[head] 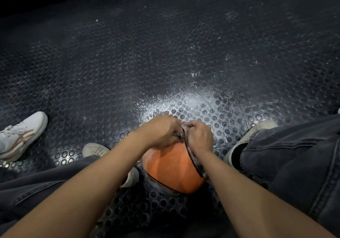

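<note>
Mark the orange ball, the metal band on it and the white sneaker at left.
orange ball [171,167]: head view, bare orange top.
metal band [195,164]: head view, strip beside the right wrist.
white sneaker [20,133]: head view, laced upper.

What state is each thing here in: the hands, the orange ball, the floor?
Left hand: curled, pinching the metal band atop the ball.
Right hand: curled round the same band.
Metal band: dusty, looped over the ball.
Orange ball: dusted white, under both hands.
Studded floor: powdered white beyond the hands.
White sneaker: flat on the floor, apart.
</note>
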